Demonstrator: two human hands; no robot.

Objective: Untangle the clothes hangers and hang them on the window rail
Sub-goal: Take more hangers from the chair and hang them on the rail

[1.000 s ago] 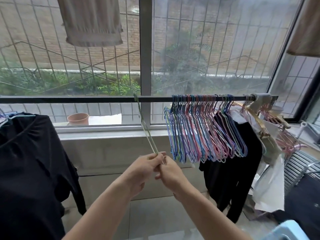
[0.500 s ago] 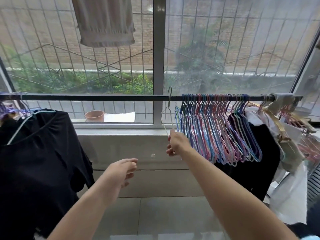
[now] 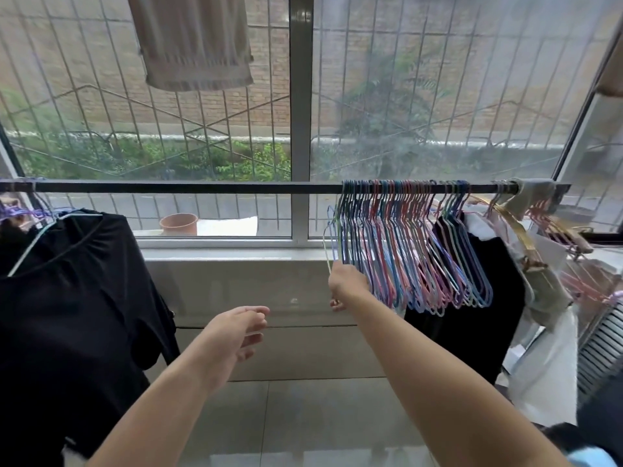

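Light source: soft daylight comes in through the window [image 3: 215, 106] across the upper half of the frame; no lamp shows.
Brightness: even and moderate, brightest in the glass, dimmer toward the floor at the bottom.
Shadows: faint and diffuse; the wall under the sill sits in mild shade.
Dark areas: the black garment [image 3: 77, 298] at left swallows nearly all detail, its folds barely readable.
Glare: a hazy, washed-out patch on the right pane, softening the greenery behind it.
Blur: the hanger bunch [image 3: 414, 244] is slightly smeared; the right edge clutter is soft.
Distortion: wide-angle bending; the window frames lean outward at the left and right edges.
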